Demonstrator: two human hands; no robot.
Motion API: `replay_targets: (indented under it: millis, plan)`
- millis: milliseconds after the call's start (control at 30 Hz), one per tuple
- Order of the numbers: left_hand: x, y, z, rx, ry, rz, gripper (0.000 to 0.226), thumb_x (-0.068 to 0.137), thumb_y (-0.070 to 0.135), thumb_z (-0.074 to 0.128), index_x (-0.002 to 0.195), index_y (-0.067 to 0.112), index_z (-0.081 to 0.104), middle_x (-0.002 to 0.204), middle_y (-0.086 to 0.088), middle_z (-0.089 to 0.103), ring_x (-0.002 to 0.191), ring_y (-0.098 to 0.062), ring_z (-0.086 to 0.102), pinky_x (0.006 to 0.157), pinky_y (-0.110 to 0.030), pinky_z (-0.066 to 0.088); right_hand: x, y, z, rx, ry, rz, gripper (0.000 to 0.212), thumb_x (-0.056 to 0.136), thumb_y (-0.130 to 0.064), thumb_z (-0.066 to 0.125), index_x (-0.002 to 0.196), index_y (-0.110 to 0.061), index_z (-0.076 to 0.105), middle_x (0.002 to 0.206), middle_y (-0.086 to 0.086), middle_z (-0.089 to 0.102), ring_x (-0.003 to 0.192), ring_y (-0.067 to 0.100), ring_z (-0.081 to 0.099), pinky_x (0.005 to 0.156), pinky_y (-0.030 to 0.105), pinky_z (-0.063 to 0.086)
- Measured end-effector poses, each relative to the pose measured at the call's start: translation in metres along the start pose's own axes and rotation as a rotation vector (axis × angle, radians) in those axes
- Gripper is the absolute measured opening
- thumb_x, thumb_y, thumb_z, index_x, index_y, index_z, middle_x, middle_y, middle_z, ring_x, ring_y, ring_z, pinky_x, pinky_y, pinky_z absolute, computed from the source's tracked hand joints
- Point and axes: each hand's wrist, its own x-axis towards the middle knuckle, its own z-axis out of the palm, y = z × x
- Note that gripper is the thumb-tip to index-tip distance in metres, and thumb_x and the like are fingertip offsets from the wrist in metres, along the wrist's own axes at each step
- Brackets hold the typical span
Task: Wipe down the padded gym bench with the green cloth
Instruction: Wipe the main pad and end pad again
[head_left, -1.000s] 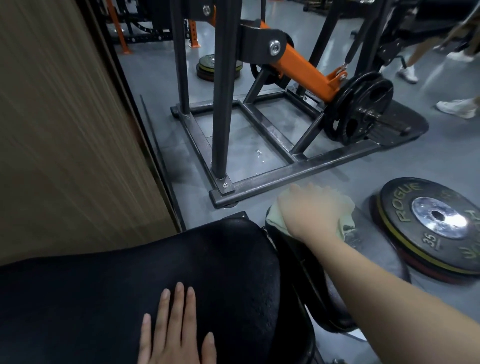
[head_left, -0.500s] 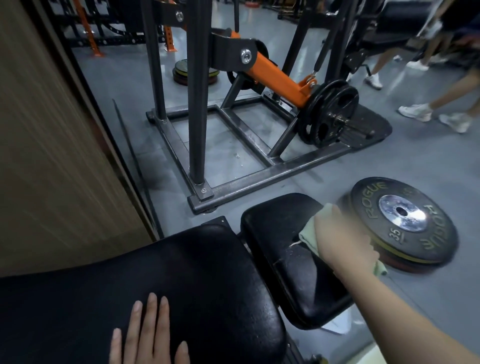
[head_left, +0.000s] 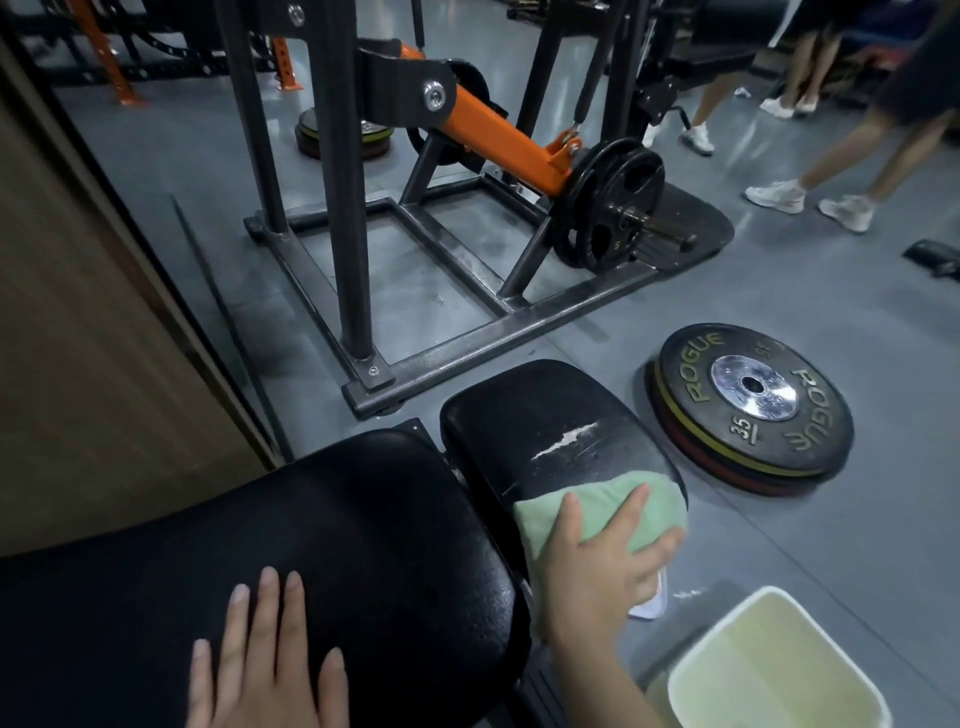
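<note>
Green cloth (head_left: 597, 506) lying under splayed right hand (head_left: 602, 566) fingers, pressing flat — unwiped seat pad (head_left: 545, 415) stretching toward 11 o'clock — left hand (head_left: 265, 660) resting open.

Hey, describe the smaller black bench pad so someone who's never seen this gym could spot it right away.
Find the big steel and orange weight machine; just in front of its base frame sit two black pads. The smaller bench pad is the right one, between the large pad and the floor plate marked ROGUE. Only it has a white tear, and the right hand presses the green cloth on it.
</note>
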Motion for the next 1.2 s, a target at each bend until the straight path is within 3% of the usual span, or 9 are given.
replay_targets:
  millis: [133, 300, 433, 533, 833, 1067, 1200]
  plan:
    - [0.001, -0.001, 0.001, 0.036, -0.017, -0.004, 0.064, 0.093, 0.056, 0.004, 0.152, 0.031, 0.006, 0.158, 0.015, 0.003, 0.146, -0.007, 0.002, 0.115, -0.041, 0.006, 0.035, -0.002, -0.008, -0.086, 0.018, -0.001, 0.072, 0.092, -0.057, 0.043, 0.152, -0.038, 0.006, 0.159, 0.005, -0.009, 0.135, 0.043, 0.017, 0.101, 0.055, 0.032]
    - [0.000, -0.001, 0.001, 0.042, -0.056, -0.040, 0.068, 0.095, 0.055, 0.005, 0.151, 0.020, 0.019, 0.157, 0.008, 0.013, 0.146, -0.008, 0.003, 0.116, -0.039, 0.004, 0.076, -0.010, -0.017, -0.284, 0.034, -0.101, 0.067, 0.093, -0.061, 0.032, 0.151, -0.036, 0.012, 0.157, 0.009, 0.012, 0.127, 0.044, 0.026, 0.102, 0.053, 0.030]
    - [-0.001, 0.002, -0.007, 0.073, -0.122, -0.063, 0.064, 0.096, 0.048, 0.015, 0.144, 0.009, 0.032, 0.154, -0.005, 0.030, 0.147, -0.014, 0.007, 0.116, -0.039, 0.005, 0.086, -0.015, -0.025, -0.581, -0.072, -0.340, 0.063, 0.092, -0.064, 0.025, 0.150, -0.041, 0.012, 0.158, 0.004, 0.013, 0.135, 0.037, 0.020, 0.108, 0.053, 0.020]
    - [-0.002, 0.005, -0.013, 0.112, -0.160, -0.061, 0.063, 0.092, 0.043, 0.028, 0.145, 0.009, 0.033, 0.153, -0.008, 0.031, 0.144, -0.020, 0.018, 0.115, -0.040, 0.005, 0.095, -0.021, -0.028, -0.773, -0.185, -0.520, 0.061, 0.091, -0.068, 0.016, 0.148, -0.048, 0.005, 0.160, -0.001, 0.007, 0.140, 0.033, 0.014, 0.107, 0.058, 0.018]
    - [0.001, 0.013, -0.018, 0.163, -0.210, -0.126, 0.061, 0.096, 0.047, 0.015, 0.149, 0.016, 0.022, 0.157, -0.002, 0.017, 0.147, -0.017, 0.005, 0.116, -0.041, 0.003, 0.097, -0.054, 0.013, -0.998, -0.432, -0.951, 0.063, 0.088, -0.070, 0.011, 0.146, -0.052, -0.009, 0.161, -0.006, -0.011, 0.146, 0.028, -0.014, 0.110, 0.065, -0.002]
    - [0.006, 0.016, -0.025, 0.110, -0.238, -0.145, 0.062, 0.092, 0.049, 0.002, 0.147, 0.022, 0.000, 0.159, 0.001, 0.000, 0.146, -0.014, -0.011, 0.118, -0.040, -0.008, 0.074, -0.053, 0.015, -1.030, -0.613, -1.277, 0.068, 0.080, -0.074, -0.001, 0.145, -0.055, -0.001, 0.161, -0.009, -0.006, 0.146, 0.021, -0.012, 0.111, 0.063, 0.000]
    - [0.007, 0.015, -0.025, 0.083, -0.234, -0.140, 0.061, 0.093, 0.049, 0.004, 0.148, 0.022, 0.001, 0.159, 0.000, 0.001, 0.146, -0.015, -0.009, 0.118, -0.041, -0.005, 0.057, -0.012, -0.020, -0.981, -0.592, -1.426, 0.062, 0.092, -0.066, 0.000, 0.148, -0.044, 0.014, 0.160, -0.001, 0.016, 0.147, 0.030, 0.009, 0.105, 0.069, 0.016]
